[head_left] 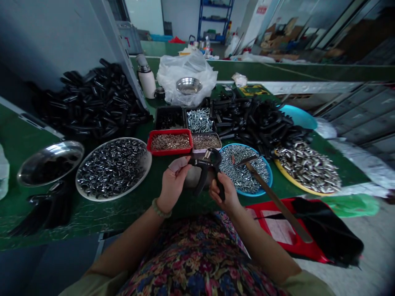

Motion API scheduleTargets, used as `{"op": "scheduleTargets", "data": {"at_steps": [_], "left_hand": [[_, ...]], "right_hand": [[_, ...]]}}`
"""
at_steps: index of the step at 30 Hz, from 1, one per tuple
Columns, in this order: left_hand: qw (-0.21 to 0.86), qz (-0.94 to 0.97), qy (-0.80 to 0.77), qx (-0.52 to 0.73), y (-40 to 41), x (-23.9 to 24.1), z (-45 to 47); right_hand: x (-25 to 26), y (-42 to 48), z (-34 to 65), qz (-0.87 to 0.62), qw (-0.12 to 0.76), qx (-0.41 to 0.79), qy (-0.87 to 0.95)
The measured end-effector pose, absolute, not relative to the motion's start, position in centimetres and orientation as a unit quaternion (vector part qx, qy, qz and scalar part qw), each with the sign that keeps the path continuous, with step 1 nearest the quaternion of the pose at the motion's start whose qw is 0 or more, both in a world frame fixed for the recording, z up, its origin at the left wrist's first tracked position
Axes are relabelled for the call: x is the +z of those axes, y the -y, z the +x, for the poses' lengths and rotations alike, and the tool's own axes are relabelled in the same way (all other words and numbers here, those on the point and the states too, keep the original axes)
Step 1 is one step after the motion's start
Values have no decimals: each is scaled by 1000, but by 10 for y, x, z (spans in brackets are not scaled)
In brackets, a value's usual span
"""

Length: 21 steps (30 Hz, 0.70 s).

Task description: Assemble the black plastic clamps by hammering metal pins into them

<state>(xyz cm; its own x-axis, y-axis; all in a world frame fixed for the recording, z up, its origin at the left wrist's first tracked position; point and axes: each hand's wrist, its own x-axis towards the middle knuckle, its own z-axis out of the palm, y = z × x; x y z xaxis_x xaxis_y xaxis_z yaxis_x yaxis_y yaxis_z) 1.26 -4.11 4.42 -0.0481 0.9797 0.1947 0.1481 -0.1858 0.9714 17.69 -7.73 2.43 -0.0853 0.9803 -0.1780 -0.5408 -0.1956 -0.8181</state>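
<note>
A black hand grip strengthener (202, 165) with a metal coil spring (209, 154) is held between my two hands. My left hand (173, 179) is closed on its left end, with a pale wrapping on a finger. My right hand (226, 191) has its fingers wrapped round the lower right handle. Behind the grip, a grey cylindrical block (194, 176) shows in part on the green bench. Just right of my right hand stands a blue-rimmed tray of small metal parts (230, 172), with a hammer (271, 195) lying across it.
Red (151, 150) and black bins of screws and pins stand ahead. Left are a tray of dark clips (114, 168), a steel bowl (27, 176) and piled black handles (92, 102). Right are more black parts (256, 119), a yellow tray of metal sleeves (308, 168) and a red container (296, 242).
</note>
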Motion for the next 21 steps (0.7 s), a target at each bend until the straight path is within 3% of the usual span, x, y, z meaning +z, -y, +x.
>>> {"op": "scheduleTargets", "data": {"at_steps": [4,9,11,13,15,18,21], "left_hand": [[399,632,-510,427,49,30,15],[469,611,-525,363,64,7,-5],[511,601,-513,339,77,1,-7],[556,596,-486,315,89,-3,0],[559,582,-482,342,95,-1,9],[468,544,-540,439,87,14,-3],[351,539,-633,431,72,37,-77]], "right_hand": [[42,72,184,-482,514,590,394],[83,84,200,-620,284,290,671],[87,91,198,-644,181,240,703],[83,94,187,-633,111,261,720],[78,90,169,-583,141,317,735],[79,62,141,-469,206,386,767],[91,2,137,-515,126,305,791]]}}
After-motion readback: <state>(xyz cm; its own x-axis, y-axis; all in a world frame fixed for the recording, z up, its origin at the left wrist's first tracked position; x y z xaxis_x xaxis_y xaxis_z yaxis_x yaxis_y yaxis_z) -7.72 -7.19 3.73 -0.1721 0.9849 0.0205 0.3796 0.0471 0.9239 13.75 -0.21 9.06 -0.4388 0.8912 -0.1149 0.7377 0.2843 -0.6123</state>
